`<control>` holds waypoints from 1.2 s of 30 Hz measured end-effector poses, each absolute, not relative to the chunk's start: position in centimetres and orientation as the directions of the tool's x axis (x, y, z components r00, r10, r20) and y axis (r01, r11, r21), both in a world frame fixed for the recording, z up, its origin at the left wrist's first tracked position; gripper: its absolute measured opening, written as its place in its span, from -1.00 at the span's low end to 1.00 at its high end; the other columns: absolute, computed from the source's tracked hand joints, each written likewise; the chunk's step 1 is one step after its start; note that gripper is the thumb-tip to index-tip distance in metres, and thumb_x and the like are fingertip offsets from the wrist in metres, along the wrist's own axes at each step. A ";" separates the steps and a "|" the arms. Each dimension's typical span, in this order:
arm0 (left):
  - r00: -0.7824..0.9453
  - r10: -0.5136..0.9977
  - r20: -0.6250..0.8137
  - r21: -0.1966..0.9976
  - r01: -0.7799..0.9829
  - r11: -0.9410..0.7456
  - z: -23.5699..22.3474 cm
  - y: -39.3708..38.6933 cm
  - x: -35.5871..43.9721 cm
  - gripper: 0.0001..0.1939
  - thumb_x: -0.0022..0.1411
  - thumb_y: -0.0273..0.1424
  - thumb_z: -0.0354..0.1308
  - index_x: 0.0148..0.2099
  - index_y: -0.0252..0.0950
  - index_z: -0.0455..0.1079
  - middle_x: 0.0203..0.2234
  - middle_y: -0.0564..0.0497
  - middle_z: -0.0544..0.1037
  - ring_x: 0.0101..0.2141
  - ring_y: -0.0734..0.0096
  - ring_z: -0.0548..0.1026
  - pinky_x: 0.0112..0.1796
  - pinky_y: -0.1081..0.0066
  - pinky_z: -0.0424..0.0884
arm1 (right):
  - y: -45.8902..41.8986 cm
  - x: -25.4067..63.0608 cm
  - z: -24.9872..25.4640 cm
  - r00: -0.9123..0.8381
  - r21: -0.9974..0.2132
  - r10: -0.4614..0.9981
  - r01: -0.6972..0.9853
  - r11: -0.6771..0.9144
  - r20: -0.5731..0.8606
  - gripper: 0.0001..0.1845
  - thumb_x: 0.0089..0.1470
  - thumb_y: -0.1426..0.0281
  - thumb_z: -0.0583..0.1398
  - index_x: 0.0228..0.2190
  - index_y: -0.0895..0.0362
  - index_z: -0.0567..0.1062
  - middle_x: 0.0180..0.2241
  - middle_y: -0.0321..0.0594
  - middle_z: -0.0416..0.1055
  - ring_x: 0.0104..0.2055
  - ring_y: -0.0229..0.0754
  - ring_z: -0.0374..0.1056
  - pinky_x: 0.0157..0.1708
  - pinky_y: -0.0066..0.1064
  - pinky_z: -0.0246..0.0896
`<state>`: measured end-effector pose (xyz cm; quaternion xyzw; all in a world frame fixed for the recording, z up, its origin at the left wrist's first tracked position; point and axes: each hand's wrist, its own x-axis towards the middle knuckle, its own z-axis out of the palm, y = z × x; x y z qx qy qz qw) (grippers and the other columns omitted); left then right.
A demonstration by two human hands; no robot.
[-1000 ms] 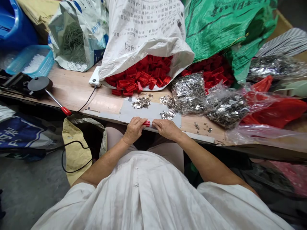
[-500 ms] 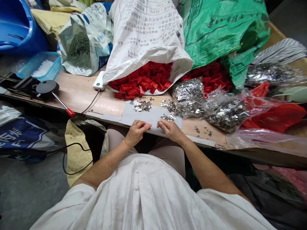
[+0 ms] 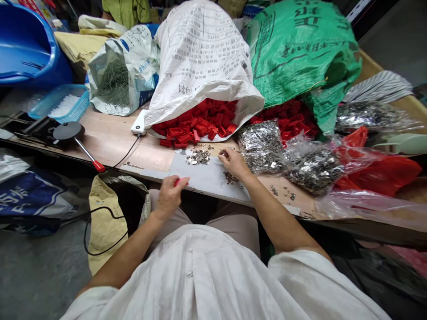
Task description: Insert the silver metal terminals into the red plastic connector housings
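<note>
While our left hand (image 3: 167, 194) pinches a red plastic piece (image 3: 182, 181), we should handle small silvery metal pieces (image 3: 230, 178) lightly; our right hand (image 3: 236, 163) curls loosely, contents unclear.

bench (image 3: 106, 133) lit ok, v. dark below; glare on plastic pkgs (image 3: 313, 171); edges stretched + soft
</note>
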<state>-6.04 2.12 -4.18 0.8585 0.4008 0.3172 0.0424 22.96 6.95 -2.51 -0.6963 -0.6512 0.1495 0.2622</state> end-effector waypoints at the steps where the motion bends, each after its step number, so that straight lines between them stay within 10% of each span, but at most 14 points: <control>1: 0.420 0.752 0.508 0.334 0.708 -0.622 -4.0 2.0 -7.8 -0.58 0.29 -0.55 -0.04 0.12 -0.14 0.40 -0.15 -0.13 0.38 -0.14 0.22 0.31 -0.10 0.26 0.36 | 7.8 23.2 -2.7 0.109 -0.523 0.984 0.852 -0.020 0.142 -0.81 0.12 0.34 0.12 -0.23 0.12 0.47 -0.32 -0.14 0.46 -0.27 -0.09 0.34 -0.22 -0.30 0.20; 10: 0.155 0.919 0.362 0.136 0.967 -0.216 -5.0 -0.3 -17.2 -0.63 0.30 -0.46 -0.02 0.09 -0.26 0.45 -0.10 -0.21 0.39 -0.08 0.12 0.31 -0.04 0.14 0.26 | 14.3 22.5 -2.4 0.191 -0.456 0.952 0.888 -0.064 0.240 -0.36 0.09 0.39 0.17 0.20 0.13 0.22 0.02 0.05 0.31 0.02 0.05 0.29 -0.01 -0.16 0.20; 17: 0.223 0.905 0.363 0.328 0.878 -0.348 -4.3 -0.3 -12.0 -0.60 0.28 -0.44 0.04 0.15 -0.26 0.38 0.03 -0.21 0.37 0.05 0.09 0.26 0.10 0.10 0.19 | 16.5 22.4 -1.9 0.194 -0.482 0.958 0.873 -0.072 0.209 -0.57 0.04 0.35 0.22 -0.01 0.12 0.42 -0.09 0.00 0.38 -0.02 0.04 0.30 -0.01 -0.18 0.18; 22: 0.241 0.920 0.310 0.698 0.599 -0.392 -2.7 0.2 -7.4 -0.61 0.26 -0.34 0.12 0.14 -0.19 0.36 0.01 -0.15 0.41 0.04 0.15 0.33 0.11 0.12 0.23 | 13.0 22.7 -0.6 0.227 -0.670 0.944 0.742 -0.010 0.238 -0.63 0.02 0.21 0.26 -0.13 0.09 0.43 -0.21 -0.16 0.44 -0.21 -0.11 0.33 -0.17 -0.29 0.21; 26: 0.281 0.959 -0.048 0.999 -0.005 0.051 -1.7 1.0 -3.3 -0.44 0.21 -0.23 0.21 0.21 -0.19 0.21 -0.01 -0.14 0.44 -0.11 0.28 0.47 -0.10 0.28 0.41 | 6.9 19.9 0.2 0.053 -0.809 0.974 0.568 0.150 0.218 -0.61 0.03 0.14 0.26 -0.17 0.10 0.40 -0.33 -0.26 0.41 -0.47 -0.29 0.23 -0.44 -0.43 0.15; 30: 0.401 0.866 -0.298 0.764 -0.444 0.468 -1.3 1.6 -0.2 -0.47 0.18 -0.20 0.24 0.13 -0.25 0.23 -0.14 -0.08 0.51 -0.25 0.41 0.53 -0.20 0.37 0.45 | 1.0 16.3 -0.2 -0.112 -0.748 0.936 0.573 0.336 0.334 -0.76 0.10 0.28 0.23 -0.18 0.06 0.41 -0.17 -0.16 0.39 -0.39 -0.26 0.27 -0.38 -0.40 0.23; 36: 0.480 0.798 -0.365 0.612 -0.523 0.594 -1.5 1.5 -0.5 -0.63 0.15 -0.35 0.28 -0.02 -0.33 0.33 -0.30 -0.04 0.55 -0.30 0.38 0.57 -0.20 0.36 0.48 | -1.3 18.5 -0.2 -0.133 -0.833 0.979 0.516 0.201 0.154 -0.65 0.11 0.26 0.21 -0.06 0.06 0.39 -0.17 -0.18 0.45 -0.44 -0.27 0.29 -0.39 -0.39 0.26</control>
